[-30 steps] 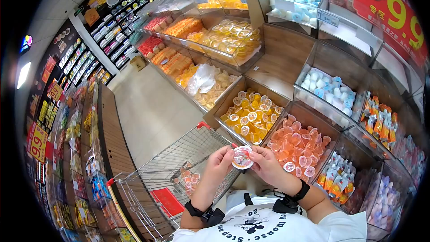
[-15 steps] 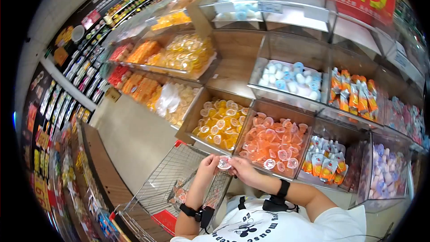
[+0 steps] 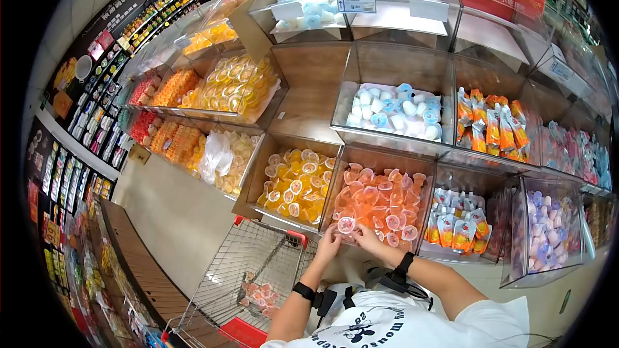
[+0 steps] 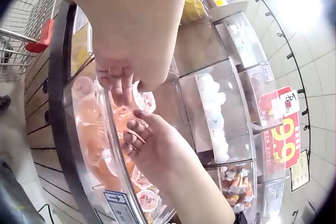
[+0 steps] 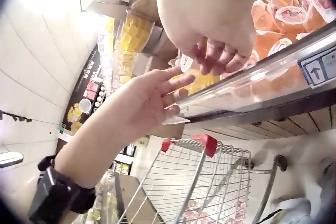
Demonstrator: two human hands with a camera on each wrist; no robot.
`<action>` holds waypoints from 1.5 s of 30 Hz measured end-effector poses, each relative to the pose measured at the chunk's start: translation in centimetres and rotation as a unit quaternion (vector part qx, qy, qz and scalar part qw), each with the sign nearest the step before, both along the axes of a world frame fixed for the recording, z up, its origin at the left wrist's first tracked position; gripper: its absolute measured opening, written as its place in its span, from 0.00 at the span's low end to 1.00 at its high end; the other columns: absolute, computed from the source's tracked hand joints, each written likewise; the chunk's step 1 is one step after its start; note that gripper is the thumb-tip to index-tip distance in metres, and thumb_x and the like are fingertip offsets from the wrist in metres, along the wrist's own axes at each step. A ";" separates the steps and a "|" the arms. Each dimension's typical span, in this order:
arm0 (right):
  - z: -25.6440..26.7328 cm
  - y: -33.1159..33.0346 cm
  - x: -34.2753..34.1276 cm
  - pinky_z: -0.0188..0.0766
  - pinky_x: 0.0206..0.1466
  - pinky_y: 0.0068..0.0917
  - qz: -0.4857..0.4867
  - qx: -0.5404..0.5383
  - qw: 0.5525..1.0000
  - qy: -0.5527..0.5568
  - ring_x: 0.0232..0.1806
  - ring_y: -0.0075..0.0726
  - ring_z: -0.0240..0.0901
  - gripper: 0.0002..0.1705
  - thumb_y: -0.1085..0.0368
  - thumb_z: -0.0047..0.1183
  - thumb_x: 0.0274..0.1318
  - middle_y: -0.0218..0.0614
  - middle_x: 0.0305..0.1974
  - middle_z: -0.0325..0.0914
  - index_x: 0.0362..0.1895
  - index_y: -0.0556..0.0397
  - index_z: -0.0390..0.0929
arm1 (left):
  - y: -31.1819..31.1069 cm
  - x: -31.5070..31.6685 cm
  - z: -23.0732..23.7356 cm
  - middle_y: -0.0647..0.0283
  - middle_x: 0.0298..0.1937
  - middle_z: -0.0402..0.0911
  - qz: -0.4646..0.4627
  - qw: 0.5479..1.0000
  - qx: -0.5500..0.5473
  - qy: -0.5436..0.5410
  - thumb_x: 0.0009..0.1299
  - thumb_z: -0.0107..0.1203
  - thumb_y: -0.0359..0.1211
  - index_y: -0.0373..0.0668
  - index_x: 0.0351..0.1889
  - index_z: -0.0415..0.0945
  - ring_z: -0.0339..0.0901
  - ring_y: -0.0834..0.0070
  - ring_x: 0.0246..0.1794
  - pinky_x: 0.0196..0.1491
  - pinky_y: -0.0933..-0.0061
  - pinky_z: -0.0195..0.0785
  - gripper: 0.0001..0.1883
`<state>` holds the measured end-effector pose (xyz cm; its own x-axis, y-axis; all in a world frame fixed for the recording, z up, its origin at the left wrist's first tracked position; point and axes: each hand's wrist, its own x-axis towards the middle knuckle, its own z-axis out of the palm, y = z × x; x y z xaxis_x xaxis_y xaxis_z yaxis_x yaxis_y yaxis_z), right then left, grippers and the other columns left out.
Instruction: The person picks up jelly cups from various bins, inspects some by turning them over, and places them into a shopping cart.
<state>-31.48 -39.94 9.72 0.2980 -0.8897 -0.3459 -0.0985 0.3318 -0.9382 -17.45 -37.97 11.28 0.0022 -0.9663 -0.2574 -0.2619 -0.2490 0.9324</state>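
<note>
A single small jelly cup (image 3: 346, 224) sits at the near-left corner of the bin (image 3: 412, 162), raised by its front edge rather than lying among the cups inside. Its lid (image 4: 146, 101) is round and pale with pinkish-red print at the middle, and faces up. The left fingers (image 3: 334, 232) pinch one side of its rim and the right fingers (image 3: 362, 231) the opposite side. The body below the lid is mostly hidden, so its filling cannot be made out.
</note>
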 end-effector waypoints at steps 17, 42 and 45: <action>3.5 4.2 7.5 0.61 0.30 0.30 0.186 -0.300 0.919 0.176 0.30 0.42 0.64 0.07 0.67 0.39 0.39 0.42 0.26 0.67 0.28 0.55 0.64 | 15.8 16.9 -4.2 0.60 0.27 0.70 0.313 0.910 0.146 0.229 0.59 0.34 0.29 0.37 0.39 0.61 0.67 0.81 0.23 0.19 0.85 0.58 0.11; -20.8 17.2 40.4 0.62 0.27 0.26 0.608 -0.037 0.758 0.234 0.24 0.34 0.67 0.13 0.60 0.45 0.38 0.39 0.22 0.69 0.28 0.57 0.67 | 34.9 29.4 -31.5 0.55 0.27 0.72 0.389 0.877 0.280 -0.002 0.51 0.43 0.31 0.38 0.30 0.69 0.70 0.67 0.29 0.32 0.74 0.62 0.10; -26.7 19.0 41.0 0.63 0.27 0.26 0.649 -0.034 0.714 0.261 0.25 0.34 0.67 0.15 0.59 0.47 0.35 0.39 0.23 0.70 0.28 0.57 0.67 | 33.9 30.0 -32.3 0.55 0.27 0.72 0.347 0.889 0.294 -0.043 0.50 0.42 0.30 0.38 0.31 0.68 0.70 0.66 0.30 0.32 0.73 0.62 0.11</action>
<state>9.52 -20.90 -16.93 0.7333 -0.0012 -0.6799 -0.6230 -0.4016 -0.6712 12.56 -4.08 -20.98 0.5898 -0.4224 -0.6883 0.0812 -0.8170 0.5709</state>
